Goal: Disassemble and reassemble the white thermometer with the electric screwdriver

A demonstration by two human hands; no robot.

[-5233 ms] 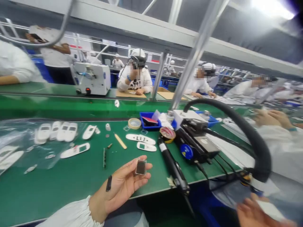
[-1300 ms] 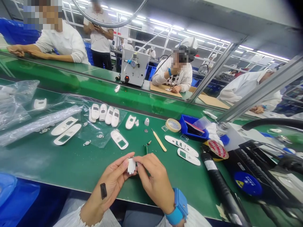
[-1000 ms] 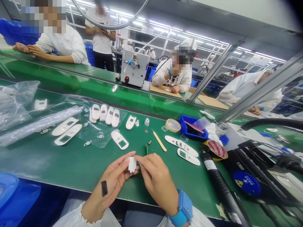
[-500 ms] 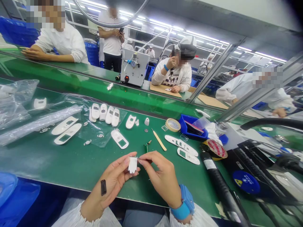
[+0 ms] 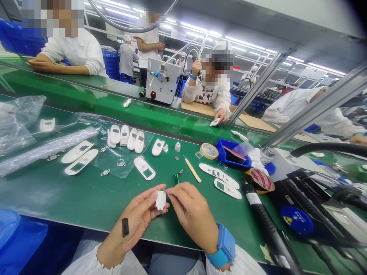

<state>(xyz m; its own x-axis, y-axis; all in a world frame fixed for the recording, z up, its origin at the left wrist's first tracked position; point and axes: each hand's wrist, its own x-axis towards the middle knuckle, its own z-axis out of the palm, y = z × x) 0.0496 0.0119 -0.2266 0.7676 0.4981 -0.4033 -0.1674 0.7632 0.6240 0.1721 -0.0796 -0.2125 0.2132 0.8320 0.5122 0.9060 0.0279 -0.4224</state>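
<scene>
In the head view a small flat white part [image 5: 161,201] is pinched between the thumb and fingers of my left hand [image 5: 140,214]. My right hand [image 5: 193,214], wearing a blue wrist strap [image 5: 225,246], is closed at the part's upper right edge. Its fingertips hold something too thin and small to make out. Just beyond that hand, a small green piece with a metal end [image 5: 178,176] stands partly hidden. A cream-handled slim tool [image 5: 192,170] lies farther off. An oval white casing with a window [image 5: 145,169] rests to the left.
Several white casings [image 5: 139,142] lie on plastic film at the left. On the right are a tape roll [image 5: 208,151], a blue bin [image 5: 233,156], more casings [image 5: 228,189] and a black-handled tool [image 5: 262,214]. A moving belt [image 5: 160,120] separates me from co-workers.
My right fingers have shifted slightly at the white part's edge; my left hand keeps its hold. Across the belt, a co-worker has moved a white casing toward the belt, and a small white piece has slid left.
</scene>
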